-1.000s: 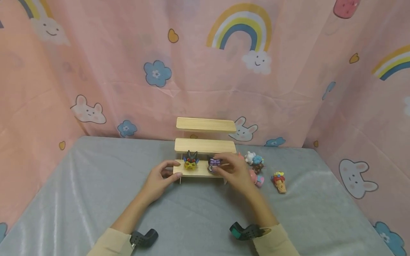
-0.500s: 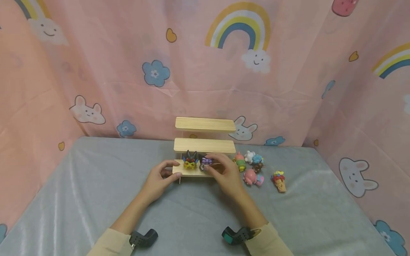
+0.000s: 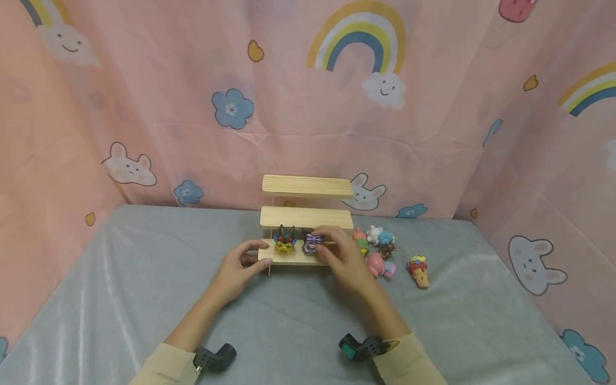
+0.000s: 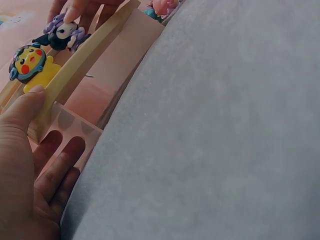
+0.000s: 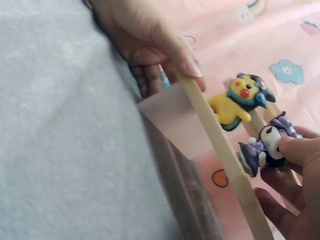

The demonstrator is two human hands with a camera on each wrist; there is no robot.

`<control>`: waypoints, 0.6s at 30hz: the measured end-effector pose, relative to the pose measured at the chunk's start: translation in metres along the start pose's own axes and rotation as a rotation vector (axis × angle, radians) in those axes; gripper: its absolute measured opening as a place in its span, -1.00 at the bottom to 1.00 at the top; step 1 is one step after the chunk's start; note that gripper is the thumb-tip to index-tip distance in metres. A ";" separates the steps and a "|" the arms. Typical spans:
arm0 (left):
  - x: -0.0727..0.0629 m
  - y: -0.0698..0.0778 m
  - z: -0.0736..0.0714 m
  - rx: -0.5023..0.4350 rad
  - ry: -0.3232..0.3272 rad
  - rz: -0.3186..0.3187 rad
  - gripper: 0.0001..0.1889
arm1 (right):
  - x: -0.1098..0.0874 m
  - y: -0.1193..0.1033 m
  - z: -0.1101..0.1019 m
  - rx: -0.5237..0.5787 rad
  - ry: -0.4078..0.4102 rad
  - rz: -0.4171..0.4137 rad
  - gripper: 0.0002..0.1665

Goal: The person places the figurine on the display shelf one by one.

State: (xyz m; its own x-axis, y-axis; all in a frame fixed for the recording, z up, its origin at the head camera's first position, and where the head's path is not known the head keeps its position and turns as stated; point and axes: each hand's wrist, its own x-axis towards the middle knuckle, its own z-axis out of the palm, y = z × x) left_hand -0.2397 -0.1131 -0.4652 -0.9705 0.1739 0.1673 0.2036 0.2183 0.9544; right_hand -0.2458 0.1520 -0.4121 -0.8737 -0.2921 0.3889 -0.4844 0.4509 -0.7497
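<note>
Left hand [image 3: 240, 267] pinches the left end of the stand's bottom board [image 3: 293, 260], thumb on the edge, other fingers below by the translucent side panel [image 5: 170, 120]; probably bracing, since the stand looks light and sits on soft grey cloth [image 3: 144, 299] that could let it skid. Right hand [image 3: 340, 256] holds the Kuromi figure [image 3: 312, 244], thumb on its front, fingers behind; grip is narrow, which suits fine positioning on a shallow board. Kuromi is upright over the right half of the bottom board, base at or very near the wood, full contact can't be confirmed. Pikachu figure [image 3: 285, 243] in its dark eared hood stands on the same board, left of Kuromi, small gap between; spacing looks deliberate, one beside the other, both facing the person. Obstacles: Pikachu limits leftward travel, middle board [image 3: 306, 217] sits just behind and above, so tall ears and fingers have little room there; right hand also hides the board's right end. Top board [image 3: 307, 185] is further back. Off to the right on the cloth: loose cluster with pink-green figure [image 3: 360, 241], white figure [image 3: 374, 234], blue figure [image 3: 386, 238], brown figure [image 3: 386, 251] and pink figure [image 3: 376, 264], ice-cream cone figure [image 3: 419, 272] lying apart; right forearm passes near that cluster, so a wide swing could knock it
</note>
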 end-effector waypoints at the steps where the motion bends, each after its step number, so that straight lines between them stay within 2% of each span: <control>1: 0.000 0.000 0.000 0.000 -0.001 -0.002 -0.62 | 0.000 0.000 -0.001 0.000 -0.012 0.000 -0.67; 6: -0.001 0.002 0.000 0.001 0.002 -0.004 -0.62 | 0.001 -0.002 -0.003 0.022 -0.033 0.004 -0.68; 12: -0.001 0.002 0.000 0.006 0.002 -0.003 -0.62 | 0.000 -0.003 -0.001 0.032 -0.022 0.025 -0.68; 18: 0.000 0.000 0.001 0.009 0.005 -0.005 -0.63 | -0.001 -0.003 -0.004 0.028 -0.033 0.043 -0.60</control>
State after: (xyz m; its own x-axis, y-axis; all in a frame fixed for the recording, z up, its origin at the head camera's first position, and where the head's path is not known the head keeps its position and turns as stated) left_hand -0.2396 -0.1126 -0.4655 -0.9720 0.1677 0.1644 0.2004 0.2276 0.9529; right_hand -0.2435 0.1545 -0.4079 -0.8914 -0.3008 0.3390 -0.4451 0.4398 -0.7801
